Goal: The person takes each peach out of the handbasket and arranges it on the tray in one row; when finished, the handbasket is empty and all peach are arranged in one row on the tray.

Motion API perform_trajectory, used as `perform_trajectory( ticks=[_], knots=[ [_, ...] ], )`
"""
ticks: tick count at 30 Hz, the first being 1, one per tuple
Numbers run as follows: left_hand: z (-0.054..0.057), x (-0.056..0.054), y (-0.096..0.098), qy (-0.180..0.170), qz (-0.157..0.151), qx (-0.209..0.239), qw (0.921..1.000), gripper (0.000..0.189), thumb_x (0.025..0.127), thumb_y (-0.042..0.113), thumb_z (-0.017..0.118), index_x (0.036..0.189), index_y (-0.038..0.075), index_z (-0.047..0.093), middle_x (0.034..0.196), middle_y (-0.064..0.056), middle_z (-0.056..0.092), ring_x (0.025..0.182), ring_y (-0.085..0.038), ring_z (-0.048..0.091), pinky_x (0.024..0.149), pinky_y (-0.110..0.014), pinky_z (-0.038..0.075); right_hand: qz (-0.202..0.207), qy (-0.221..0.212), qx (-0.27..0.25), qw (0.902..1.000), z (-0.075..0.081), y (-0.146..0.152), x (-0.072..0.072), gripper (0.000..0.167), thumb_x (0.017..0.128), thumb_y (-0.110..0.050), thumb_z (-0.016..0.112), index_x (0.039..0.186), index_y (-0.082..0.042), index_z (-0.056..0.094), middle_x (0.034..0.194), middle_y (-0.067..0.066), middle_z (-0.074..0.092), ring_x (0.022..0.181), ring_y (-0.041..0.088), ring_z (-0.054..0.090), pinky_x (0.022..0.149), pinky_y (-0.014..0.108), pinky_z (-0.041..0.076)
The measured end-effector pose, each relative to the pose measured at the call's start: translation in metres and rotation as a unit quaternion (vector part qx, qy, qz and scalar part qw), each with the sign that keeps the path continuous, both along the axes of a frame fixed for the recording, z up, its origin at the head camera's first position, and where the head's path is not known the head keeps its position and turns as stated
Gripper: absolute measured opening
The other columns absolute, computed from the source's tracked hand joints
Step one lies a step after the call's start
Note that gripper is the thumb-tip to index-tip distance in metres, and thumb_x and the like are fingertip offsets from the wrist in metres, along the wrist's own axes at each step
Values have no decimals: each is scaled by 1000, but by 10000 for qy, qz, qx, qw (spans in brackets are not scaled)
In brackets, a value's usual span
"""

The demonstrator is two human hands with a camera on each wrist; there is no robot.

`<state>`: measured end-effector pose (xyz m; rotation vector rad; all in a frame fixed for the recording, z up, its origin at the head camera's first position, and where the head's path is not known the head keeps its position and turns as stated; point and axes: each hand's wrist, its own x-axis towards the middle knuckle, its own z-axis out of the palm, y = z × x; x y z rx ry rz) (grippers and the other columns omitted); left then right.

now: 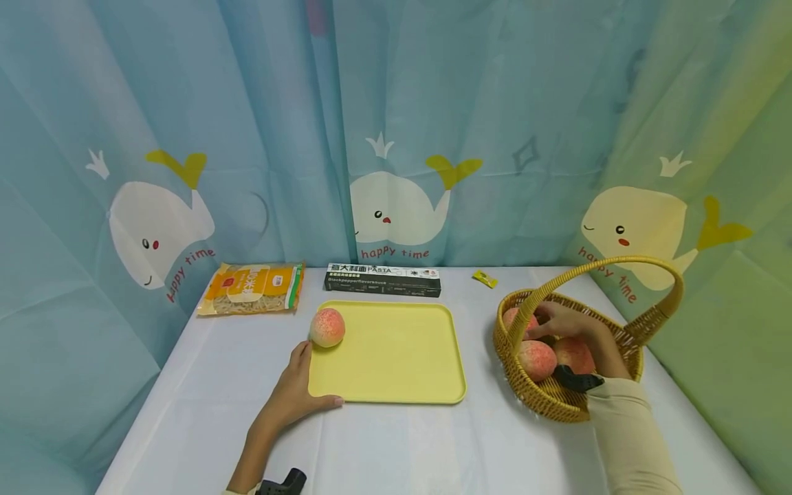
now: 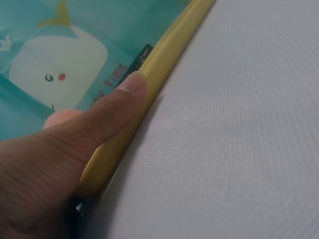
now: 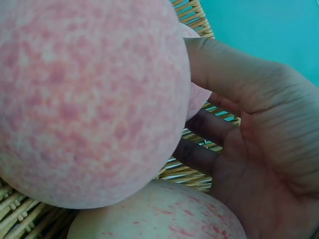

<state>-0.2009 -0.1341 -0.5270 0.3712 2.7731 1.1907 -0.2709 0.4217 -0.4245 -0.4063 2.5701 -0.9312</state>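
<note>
My left hand (image 1: pixel 295 388) spans the near left corner of a yellow tray (image 1: pixel 396 357). Its thumb lies nearly straight along the tray's front edge, also seen in the left wrist view, where the thumb (image 2: pixel 107 117) presses the rim. A pink peach (image 1: pixel 327 327) sits in the tray's far left corner. On the right, my right hand (image 1: pixel 566 323) reaches into a wicker basket (image 1: pixel 538 399) and grips a peach (image 1: pixel 518 319) at its left side. Two more peaches lie nearer: one peach (image 1: pixel 537 360) and another peach (image 1: pixel 575 354) under the wrist. Some right fingertips are hidden behind fruit.
Behind the tray stands a black pasta box (image 1: pixel 383 280), with a yellow bag of dry food (image 1: pixel 252 289) to its left. A small yellow wrapped candy (image 1: pixel 485 278) lies to the right. The basket's tall handle (image 1: pixel 603 265) arches over the right hand. Curtains surround the white table.
</note>
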Motion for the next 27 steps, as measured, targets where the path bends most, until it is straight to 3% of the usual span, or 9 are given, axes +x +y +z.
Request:
perform_trajectory(
  ticks=[7,13,17,21,24,27],
  knots=[
    [2,1,-1,82,1,31,10000,135,63,60,84,156,-1,8,159,-22,13,143,-44,29,111,-57,33,-110,54,-72,9999,2,0,1,55,84,-24,76,128,1,53,127,22,58,113,28,54,86,33,49],
    [2,0,-1,41,14,32,10000,135,63,60,85,156,0,8,159,-21,13,143,-44,29,111,-57,33,-489,158,-245,9984,7,2,8,54,85,-27,76,129,-6,54,131,19,58,118,24,54,89,28,48],
    [3,0,0,38,12,27,10000,135,63,60,85,156,-1,8,159,-21,12,143,-44,28,111,-58,33,-694,220,-279,9970,11,5,14,57,86,-30,75,133,-10,50,137,17,55,125,28,51,94,31,47],
    [4,0,1,74,-15,15,10000,134,64,59,85,156,-2,8,159,-22,12,143,-45,28,111,-58,33,-778,303,-224,9963,12,13,22,66,89,-30,71,142,-4,41,143,22,48,131,34,45,96,35,45],
    [3,0,1,66,-14,2,10000,134,64,60,84,156,-2,8,159,-22,12,143,-45,28,111,-58,34,-771,351,-337,9958,13,17,28,70,91,-26,69,145,3,34,143,27,45,126,23,49,93,29,47],
    [3,0,1,70,5,-6,10000,135,63,60,84,156,-2,8,159,-22,12,143,-45,28,110,-58,34,-749,434,-533,9948,15,19,31,68,92,-22,68,145,4,33,139,26,48,113,3,53,86,20,49]
  ],
)
